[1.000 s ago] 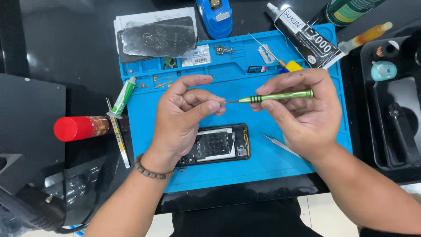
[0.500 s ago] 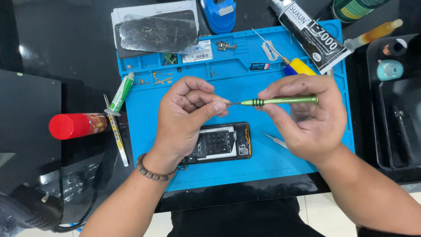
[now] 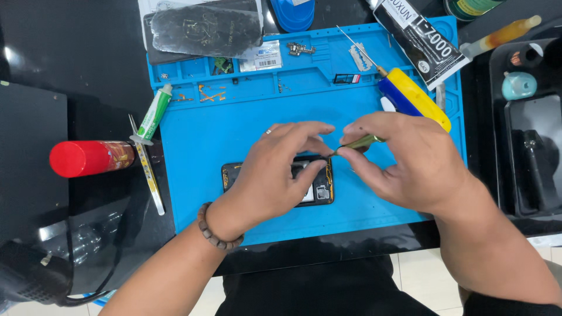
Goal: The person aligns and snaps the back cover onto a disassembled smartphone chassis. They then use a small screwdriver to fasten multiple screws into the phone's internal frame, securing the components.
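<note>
Both hands have dropped closer to the opened phone (image 3: 319, 190); right hand (image 3: 410, 164) grips the green screwdriver (image 3: 360, 143), left hand (image 3: 281, 169) pinches its tip. Steady, vertical pressure seems wise.

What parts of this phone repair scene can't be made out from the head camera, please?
- Opened phone: mostly hidden under the left hand.
- Green screwdriver: only a short stretch shows; the right hand covers the handle, and its tip is hidden by the left fingertips.
- Whether a screw is pinched there: too small.
- Black glue tube and blue round case: cut off by the top edge.
- Small parts in the blue mat trays: too small.
</note>
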